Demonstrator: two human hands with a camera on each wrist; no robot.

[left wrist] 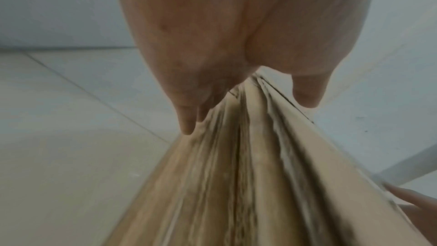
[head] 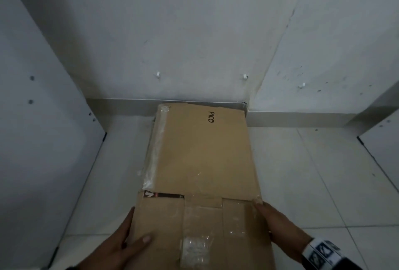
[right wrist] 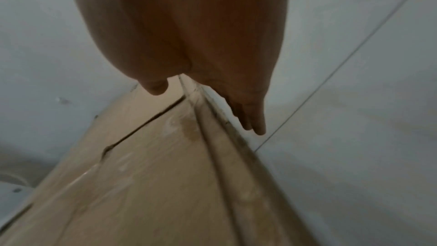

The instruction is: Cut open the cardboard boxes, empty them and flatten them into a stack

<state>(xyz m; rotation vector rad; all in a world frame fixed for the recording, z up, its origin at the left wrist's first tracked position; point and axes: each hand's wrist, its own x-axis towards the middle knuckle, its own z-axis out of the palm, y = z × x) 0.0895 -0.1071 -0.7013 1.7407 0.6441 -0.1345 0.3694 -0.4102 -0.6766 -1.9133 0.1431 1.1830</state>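
The left hand and right hand are clamping the near side edges of the cardboard stack, thumbs on top, fingers going underneath, mostly hidden. The stack is lying flat on the floor, its far end reaching the wall; its near edge is cut off.

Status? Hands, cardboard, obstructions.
Left hand and right hand grip the flattened cardboard stack by its side edges. Stack's far end at the wall. Nothing on top.
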